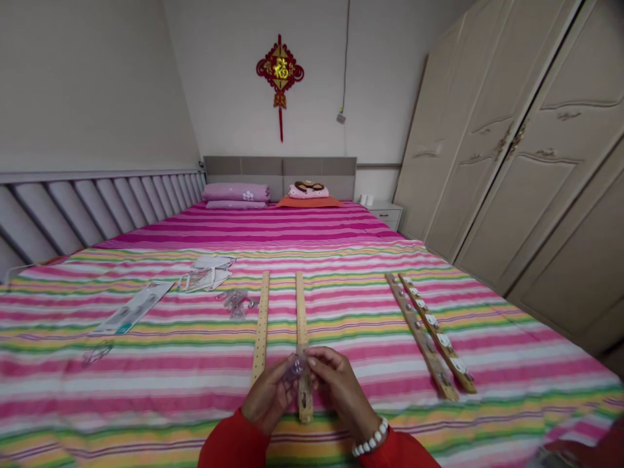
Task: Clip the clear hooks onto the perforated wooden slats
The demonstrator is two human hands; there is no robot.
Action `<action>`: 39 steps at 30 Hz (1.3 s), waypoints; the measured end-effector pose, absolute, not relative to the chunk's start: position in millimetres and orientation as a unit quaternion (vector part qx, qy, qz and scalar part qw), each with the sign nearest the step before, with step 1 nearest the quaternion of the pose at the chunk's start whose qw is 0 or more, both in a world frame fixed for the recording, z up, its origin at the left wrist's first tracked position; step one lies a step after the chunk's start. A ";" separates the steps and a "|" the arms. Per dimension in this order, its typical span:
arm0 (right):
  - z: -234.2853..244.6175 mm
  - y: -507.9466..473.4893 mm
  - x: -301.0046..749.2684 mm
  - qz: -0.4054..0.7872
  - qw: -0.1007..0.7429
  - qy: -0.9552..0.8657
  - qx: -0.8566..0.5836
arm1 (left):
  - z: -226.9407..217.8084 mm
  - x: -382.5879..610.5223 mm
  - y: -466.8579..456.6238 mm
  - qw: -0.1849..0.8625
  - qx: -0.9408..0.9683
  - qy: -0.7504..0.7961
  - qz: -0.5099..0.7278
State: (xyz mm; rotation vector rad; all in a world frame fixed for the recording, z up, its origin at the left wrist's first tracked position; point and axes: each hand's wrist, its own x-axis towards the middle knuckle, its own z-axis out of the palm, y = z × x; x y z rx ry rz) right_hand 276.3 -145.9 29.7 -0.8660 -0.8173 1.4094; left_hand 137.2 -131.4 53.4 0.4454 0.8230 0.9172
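Observation:
Between my fingertips is a small clear, purplish plastic piece (295, 368), perhaps a hook; its exact shape is blurred. My left hand (268, 398) is closed on its left side, and my right hand (340, 385), with a white bead bracelet at the wrist, pinches at its right edge. Directly beneath lies a narrow wooden strip (301, 305), with a small dark fitting near its close end. A second wooden strip (262, 318), dotted with holes, runs parallel on the left. Beside that one rests a small heap of similar clear plastic pieces (237, 303).
Two wooden strips (423, 331) with fittings along them lie to the right. On the left are white plastic packets (207, 272), a long flat package (134, 309) and a thin clear item (98, 351). Everything rests on a striped bedspread (346, 312), with a wardrobe (487, 169) at right.

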 end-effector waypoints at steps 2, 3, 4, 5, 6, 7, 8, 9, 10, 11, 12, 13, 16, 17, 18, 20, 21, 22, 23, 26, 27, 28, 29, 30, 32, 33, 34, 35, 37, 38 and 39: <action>28.0 -146.0 275.7 0.610 0.604 -0.349 -0.375 | 47.1 137.2 -133.3 0.800 0.236 0.368 0.411; 27.9 -145.9 275.3 0.610 0.606 -0.344 -0.378 | 44.3 136.9 -134.2 0.798 0.248 0.369 0.408; 28.2 -145.9 275.0 0.610 0.608 -0.336 -0.382 | 42.3 136.5 -135.0 0.791 0.257 0.375 0.411; 28.9 -145.8 274.7 0.610 0.610 -0.327 -0.385 | 41.2 136.1 -135.8 0.779 0.264 0.385 0.419; 29.7 -145.8 274.5 0.612 0.612 -0.318 -0.387 | 40.9 135.6 -136.4 0.766 0.273 0.395 0.429; 30.5 -145.9 274.3 0.614 0.614 -0.309 -0.388 | 41.5 135.3 -137.0 0.752 0.283 0.403 0.438; 31.2 -145.9 274.2 0.616 0.616 -0.300 -0.388 | 42.6 135.1 -137.3 0.741 0.298 0.407 0.444; 31.6 -146.0 274.2 0.617 0.618 -0.291 -0.389 | 44.1 135.0 -137.5 0.731 0.316 0.408 0.447; 31.8 -146.1 274.2 0.617 0.622 -0.284 -0.390 | 45.5 134.9 -137.5 0.720 0.337 0.408 0.449; 31.8 -146.2 274.2 0.616 0.625 -0.276 -0.392 | 46.7 135.0 -137.5 0.708 0.358 0.409 0.451; 31.7 -146.3 274.3 0.614 0.629 -0.270 -0.393 | 47.6 135.1 -137.5 0.693 0.378 0.411 0.456; 31.5 -146.3 274.4 0.613 0.632 -0.265 -0.394 | 48.1 135.3 -137.7 0.675 0.397 0.415 0.464; 31.8 -146.4 274.6 0.607 0.639 -0.255 -0.397 | 48.4 135.6 -140.0 0.609 0.441 0.439 0.493; 32.5 -146.5 274.6 0.602 0.642 -0.255 -0.400 | 48.5 135.5 -141.1 0.584 0.452 0.449 0.503; 33.4 -146.7 274.5 0.597 0.644 -0.256 -0.403 | 48.7 135.4 -142.2 0.562 0.460 0.456 0.514; 35.9 -147.2 274.1 0.590 0.644 -0.264 -0.408 | 49.3 135.0 -144.0 0.539 0.469 0.461 0.527; 37.5 -147.5 273.8 0.590 0.642 -0.269 -0.409 | 49.5 134.8 -144.5 0.536 0.472 0.460 0.529; 39.1 -147.9 273.5 0.592 0.639 -0.273 -0.408 | 49.5 134.5 -144.7 0.534 0.475 0.459 0.528; 40.7 -148.2 273.2 0.597 0.635 -0.275 -0.406 | 49.2 134.2 -144.6 0.530 0.482 0.462 0.524; 44.1 -148.7 273.3 0.599 0.633 -0.283 -0.400 | 45.7 132.9 -142.6 0.508 0.505 0.476 0.510; 44.3 -148.6 273.6 0.591 0.635 -0.287 -0.405 | 43.7 132.6 -141.4 0.511 0.501 0.482 0.505; 43.8 -148.3 274.0 0.580 0.638 -0.292 -0.414 | 41.3 132.4 -140.1 0.526 0.486 0.489 0.499; 42.6 -147.8 274.4 0.567 0.641 -0.297 -0.423 | 38.7 132.5 -138.7 0.550 0.460 0.495 0.492; 40.8 -147.2 274.7 0.557 0.641 -0.301 -0.433 | 36.0 132.9 -137.4 0.578 0.427 0.499 0.485; 36.4 -145.8 274.9 0.555 0.634 -0.309 -0.441 | 30.6 135.0 -135.3 0.630 0.354 0.498 0.480; 34.2 -145.1 274.6 0.560 0.628 -0.314 -0.439 | 28.2 136.7 -134.7 0.648 0.326 0.492 0.482; 32.4 -144.4 274.2 0.566 0.623 -0.318 -0.436 | 26.1 138.6 -134.5 0.659 0.306 0.485 0.487; 31.0 -143.8 273.6 0.570 0.619 -0.324 -0.433 | 24.3 140.7 -134.7 0.666 0.296 0.478 0.490; 30.0 -142.5 272.9 0.570 0.617 -0.335 -0.427 | 22.1 144.5 -135.6 0.672 0.299 0.468 0.490; 30.1 -141.8 272.8 0.568 0.618 -0.339 -0.425 | 21.7 146.0 -135.9 0.674 0.307 0.466 0.485; 30.6 -140.9 273.2 0.565 0.619 -0.342 -0.424 | 21.9 146.9 -135.9 0.674 0.316 0.467 0.477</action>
